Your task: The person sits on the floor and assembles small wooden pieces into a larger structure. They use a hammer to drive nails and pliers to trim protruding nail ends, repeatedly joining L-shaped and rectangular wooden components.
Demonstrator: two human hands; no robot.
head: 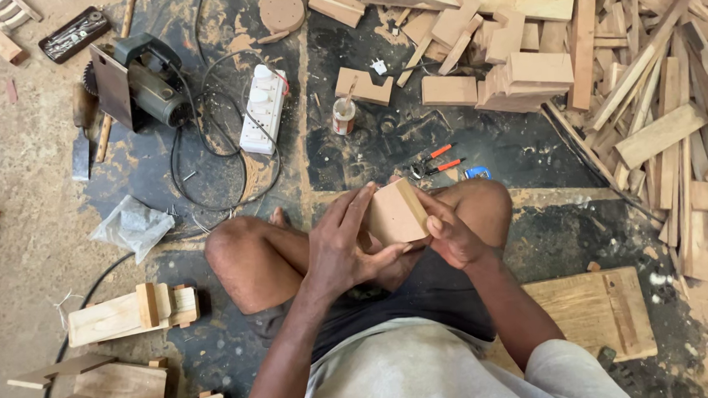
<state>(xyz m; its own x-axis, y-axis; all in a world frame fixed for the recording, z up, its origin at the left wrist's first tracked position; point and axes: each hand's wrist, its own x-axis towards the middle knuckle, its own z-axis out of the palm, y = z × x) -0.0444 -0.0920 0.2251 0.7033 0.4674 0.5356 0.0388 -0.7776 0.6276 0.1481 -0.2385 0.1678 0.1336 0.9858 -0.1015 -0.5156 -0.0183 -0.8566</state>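
Head view: left hand (342, 252) and right hand (451, 236) each keep a closed grip on opposite sides of the small wooden block (395, 213), raised above the crossed legs, face tilted upward for inspection. Pliers (433, 164) lie nearby on the floor.

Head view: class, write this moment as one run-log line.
left hand: holds wood block | right hand: holds same block | person: seated cross-legged on floor | nearby: pliers, power strip, circular saw, wood offcuts
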